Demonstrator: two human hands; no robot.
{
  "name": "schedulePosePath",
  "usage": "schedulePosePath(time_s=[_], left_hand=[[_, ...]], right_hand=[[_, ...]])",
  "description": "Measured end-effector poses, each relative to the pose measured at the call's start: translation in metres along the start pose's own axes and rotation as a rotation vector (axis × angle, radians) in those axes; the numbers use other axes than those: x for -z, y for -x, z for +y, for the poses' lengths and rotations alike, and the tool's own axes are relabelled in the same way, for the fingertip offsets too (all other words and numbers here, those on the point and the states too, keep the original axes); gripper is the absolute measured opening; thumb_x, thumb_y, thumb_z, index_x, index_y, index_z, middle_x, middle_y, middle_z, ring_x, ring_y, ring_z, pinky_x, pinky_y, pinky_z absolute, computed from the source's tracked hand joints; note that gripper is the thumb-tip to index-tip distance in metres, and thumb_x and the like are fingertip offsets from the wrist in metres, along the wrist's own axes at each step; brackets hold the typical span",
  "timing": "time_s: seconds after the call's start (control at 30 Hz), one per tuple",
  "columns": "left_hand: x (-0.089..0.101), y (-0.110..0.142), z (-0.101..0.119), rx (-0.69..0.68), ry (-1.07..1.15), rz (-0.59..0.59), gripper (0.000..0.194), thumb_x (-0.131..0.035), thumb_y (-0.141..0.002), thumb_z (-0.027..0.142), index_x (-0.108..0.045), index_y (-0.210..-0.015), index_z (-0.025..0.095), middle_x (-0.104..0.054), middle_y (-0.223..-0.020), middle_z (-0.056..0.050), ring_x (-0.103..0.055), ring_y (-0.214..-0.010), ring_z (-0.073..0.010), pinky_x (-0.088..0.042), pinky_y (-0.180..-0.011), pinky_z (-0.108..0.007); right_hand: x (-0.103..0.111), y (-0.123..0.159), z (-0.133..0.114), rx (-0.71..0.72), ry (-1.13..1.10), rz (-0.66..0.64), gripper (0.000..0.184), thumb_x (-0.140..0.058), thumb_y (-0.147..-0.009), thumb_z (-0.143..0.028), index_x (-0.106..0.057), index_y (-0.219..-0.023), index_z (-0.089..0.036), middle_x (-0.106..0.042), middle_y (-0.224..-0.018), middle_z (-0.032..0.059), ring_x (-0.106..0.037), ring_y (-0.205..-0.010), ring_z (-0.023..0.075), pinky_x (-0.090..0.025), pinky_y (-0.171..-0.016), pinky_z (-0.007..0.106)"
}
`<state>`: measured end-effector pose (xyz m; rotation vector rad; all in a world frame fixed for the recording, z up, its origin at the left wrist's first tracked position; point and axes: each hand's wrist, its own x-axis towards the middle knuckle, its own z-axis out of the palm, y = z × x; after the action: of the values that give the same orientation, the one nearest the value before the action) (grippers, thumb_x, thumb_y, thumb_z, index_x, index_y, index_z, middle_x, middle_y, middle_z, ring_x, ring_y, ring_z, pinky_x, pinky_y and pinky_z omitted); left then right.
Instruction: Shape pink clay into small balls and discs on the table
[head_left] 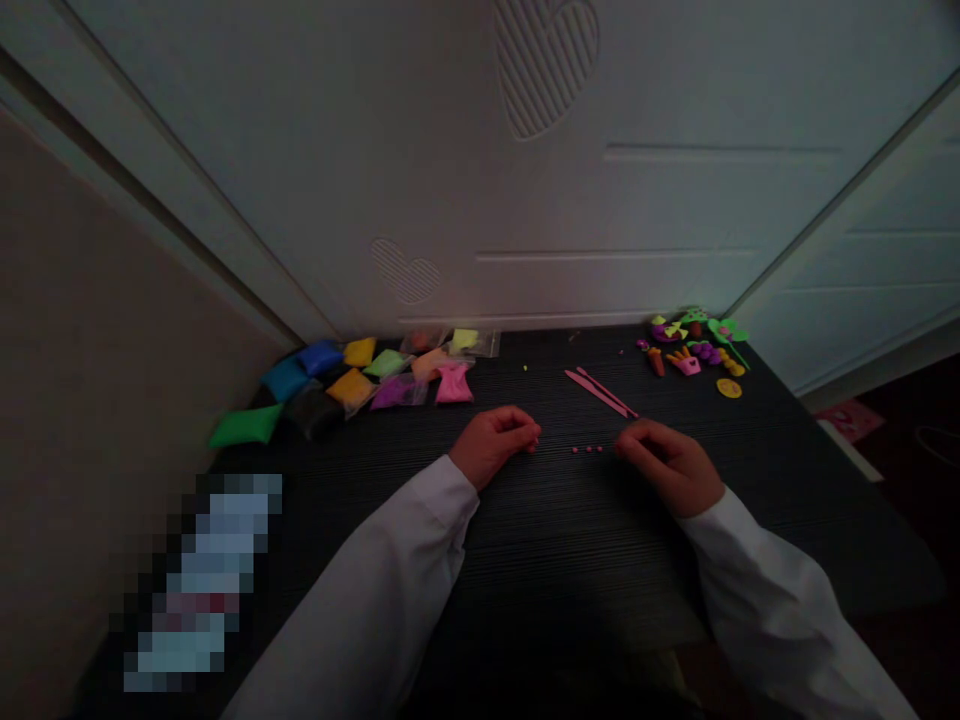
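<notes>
Left fingers [519,437] pinched closed, contents indiscernible; right fingers [651,440] curled, grip undeterminable. Between them, three pink pellets [589,449] on the bench [547,540]. Pink tools [597,394] beyond right fingers.

Two loose, pale long sleeves [375,570] end a little behind the bare fingers [517,437]. Soft folds crease their plain cloth near the cuffs [454,488].

Three tiny pink balls [589,449] lie in a row.
</notes>
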<state>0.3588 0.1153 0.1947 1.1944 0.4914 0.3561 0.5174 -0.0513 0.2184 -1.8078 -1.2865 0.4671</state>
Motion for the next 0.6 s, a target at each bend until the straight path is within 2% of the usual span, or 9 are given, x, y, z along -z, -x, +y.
schedulePosePath(time_s=[0.17, 0.4, 0.5, 0.6], left_hand=[[0.0005, 0.0000, -0.0002, -0.001, 0.018, -0.005, 0.020, -0.065, -0.059, 0.027, -0.054, -0.064, 0.012, -0.054, -0.058, 0.001, -0.048, -0.056, -0.0081, -0.037, -0.059, -0.024], [-0.0004, 0.0008, -0.0003, -0.008, 0.030, -0.006, 0.017, -0.064, -0.061, 0.025, -0.054, -0.064, 0.012, -0.053, -0.058, 0.001, -0.048, -0.055, -0.0074, -0.036, -0.059, -0.023], [-0.0007, 0.0006, 0.0000, -0.005, 0.036, -0.008, 0.016, -0.064, -0.061, 0.024, -0.054, -0.064, 0.012, -0.054, -0.058, 0.001, -0.048, -0.055, -0.0075, -0.036, -0.059, -0.023], [-0.0003, 0.0006, 0.0001, -0.006, 0.031, -0.010, 0.016, -0.064, -0.061, 0.024, -0.054, -0.063, 0.012, -0.054, -0.058, 0.001, -0.048, -0.055, -0.0076, -0.035, -0.059, -0.023]], right_hand=[[-0.0017, -0.0012, 0.0001, 0.045, 0.020, 0.003, 0.018, -0.054, -0.070, -0.034, -0.059, -0.080, -0.021, -0.061, -0.078, 0.0026, -0.055, -0.073, 0.0150, -0.043, -0.068, 0.029], [-0.0006, -0.0006, 0.0007, 0.064, 0.021, -0.006, 0.021, -0.049, -0.075, -0.031, -0.058, -0.091, -0.023, -0.061, -0.087, 0.0024, -0.055, -0.081, 0.0147, -0.042, -0.072, 0.028], [0.0004, -0.0002, 0.0005, 0.023, 0.019, -0.014, 0.020, -0.046, -0.076, -0.033, -0.058, -0.087, -0.021, -0.060, -0.079, 0.0018, -0.054, -0.074, 0.0136, -0.042, -0.067, 0.027], [0.0011, -0.0004, -0.0004, 0.014, 0.021, -0.024, 0.021, -0.042, -0.078, -0.034, -0.056, -0.074, -0.019, -0.057, -0.068, 0.0008, -0.053, -0.067, 0.0125, -0.041, -0.063, 0.025]])
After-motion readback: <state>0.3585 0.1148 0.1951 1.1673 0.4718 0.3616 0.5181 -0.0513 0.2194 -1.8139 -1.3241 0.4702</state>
